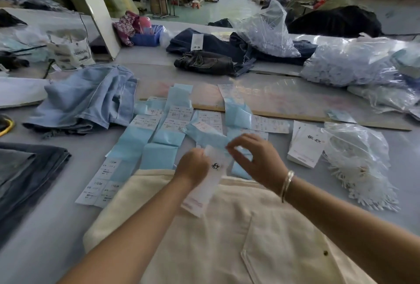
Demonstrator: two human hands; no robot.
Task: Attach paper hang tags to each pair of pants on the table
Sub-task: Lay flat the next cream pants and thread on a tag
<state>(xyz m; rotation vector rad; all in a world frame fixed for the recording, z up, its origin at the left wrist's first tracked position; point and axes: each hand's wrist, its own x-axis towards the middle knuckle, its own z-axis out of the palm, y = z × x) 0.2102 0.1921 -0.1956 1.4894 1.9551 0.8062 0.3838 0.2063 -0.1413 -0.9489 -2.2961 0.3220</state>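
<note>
Over the cream pants (227, 238), near edge of the table (45, 227): I see a white hang tag (212, 181) held up off the fabric, tilted, black brush-style mark on its face, red print at the lower end. Left hand (193, 168) grips the tag along its left edge, fingers curled round it. Right hand (256, 156) is at the tag's top end, thumb and forefinger pinched together there; motion blur, so I can't tell if they hold the tag itself or something small at its tip. Silver bangle (286, 185) on the right wrist.

Cream pants lie flat under both forearms, patch pocket with a dark stud (325, 253) on the right.

Just beyond the hands: rows of light blue backing strips (159, 154) with white sticker labels (100, 183), laid out across the table. Right of the hands, a stack of white hang tags (304, 147), same mark on top. Beside that stack, a clear bag (354, 147) with white strings spilling out at the near side.

Left: light blue jeans (86, 102) crumpled, dark jeans (27, 181) folded at the edge. Far side: dark jeans pile (216, 56) with one tag on top, big clear plastic bags (352, 61) to the right.
</note>
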